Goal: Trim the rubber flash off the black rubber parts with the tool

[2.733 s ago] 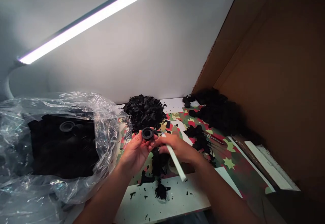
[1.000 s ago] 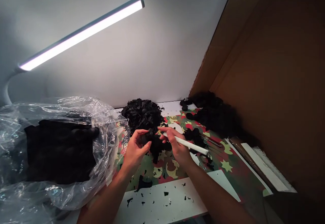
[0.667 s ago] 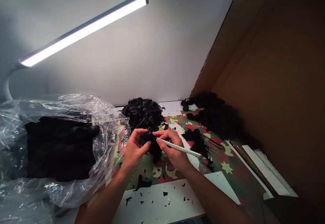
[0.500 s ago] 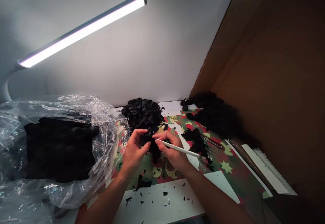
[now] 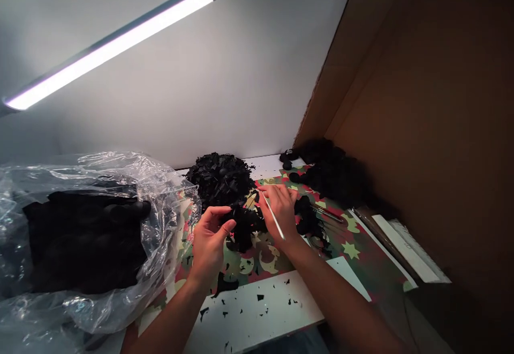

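Observation:
My left hand point(image 5: 209, 241) is curved, with thumb and forefinger around a small black piece point(image 5: 233, 213); its outline merges with the dark scraps behind it. My right hand point(image 5: 279, 212) is closed around a slim white-handled tool point(image 5: 273, 217), whose handle slants down towards the wrist. The tool's working tip is hidden by the fingers. Between and beyond the hands, loose black scraps point(image 5: 244, 233) lie on the patterned sheet. A large heap of black trimmings point(image 5: 219, 177) stands just behind my left hand.
A clear plastic bag point(image 5: 160, 220) with black pieces point(image 5: 84, 241) lies left. More black pieces point(image 5: 341, 177) are piled against the cardboard wall point(image 5: 401, 102) at right. Tweezers-like metal tools point(image 5: 329, 213) rest on the patterned sheet point(image 5: 351, 249). A lit lamp point(image 5: 112, 46) hangs above.
My right hand has moved away from the left, up and to the right, carrying the white-handled tool, which now points more steeply. The whole view has shifted slightly.

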The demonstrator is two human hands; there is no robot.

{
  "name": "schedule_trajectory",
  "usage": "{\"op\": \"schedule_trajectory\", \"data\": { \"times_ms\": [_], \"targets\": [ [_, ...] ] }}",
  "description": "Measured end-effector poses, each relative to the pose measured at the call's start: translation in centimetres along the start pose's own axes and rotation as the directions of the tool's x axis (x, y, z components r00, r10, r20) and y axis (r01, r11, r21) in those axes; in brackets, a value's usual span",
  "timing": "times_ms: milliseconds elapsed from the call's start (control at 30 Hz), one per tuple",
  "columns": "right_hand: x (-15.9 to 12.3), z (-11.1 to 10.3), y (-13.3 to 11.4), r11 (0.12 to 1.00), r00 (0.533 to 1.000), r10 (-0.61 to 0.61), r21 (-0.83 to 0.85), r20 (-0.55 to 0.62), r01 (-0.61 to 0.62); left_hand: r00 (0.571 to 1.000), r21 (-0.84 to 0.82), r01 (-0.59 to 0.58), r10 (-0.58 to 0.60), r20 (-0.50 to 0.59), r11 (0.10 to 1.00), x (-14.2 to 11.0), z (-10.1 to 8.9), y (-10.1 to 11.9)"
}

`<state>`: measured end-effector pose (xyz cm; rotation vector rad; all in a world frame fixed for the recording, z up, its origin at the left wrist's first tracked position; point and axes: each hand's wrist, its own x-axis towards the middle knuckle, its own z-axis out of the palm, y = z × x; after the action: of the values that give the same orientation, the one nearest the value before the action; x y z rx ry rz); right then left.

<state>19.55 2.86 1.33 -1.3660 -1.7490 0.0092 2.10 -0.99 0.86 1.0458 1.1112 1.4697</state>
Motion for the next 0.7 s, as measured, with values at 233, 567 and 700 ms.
{"op": "schedule_trajectory", "data": {
  "times_ms": [233, 567, 700],
  "targets": [
    [1.2, -0.2, 3.2, 0.956, 0.964, 0.238, 0.15, 0.116, -0.253, 0.951, -0.264, 0.275, -0.222, 0.215, 0.925, 0.2, 0.0, 0.8],
    [0.6, -1.5, 1.0, 0.677, 0.927, 0.144, 0.649, 0.346, -0.348, 0.992, 0.12, 0.035, -0.049, 0.117, 0.992, 0.8, -0.6, 0.0],
    [0.3, -2.6, -0.2, 0.767, 0.927, -0.059, 0.611, 0.37, -0.195, 0.988, 0.19, -0.056, 0.027, 0.152, 0.98, 0.8, -0.8, 0.2]
  ]
}}
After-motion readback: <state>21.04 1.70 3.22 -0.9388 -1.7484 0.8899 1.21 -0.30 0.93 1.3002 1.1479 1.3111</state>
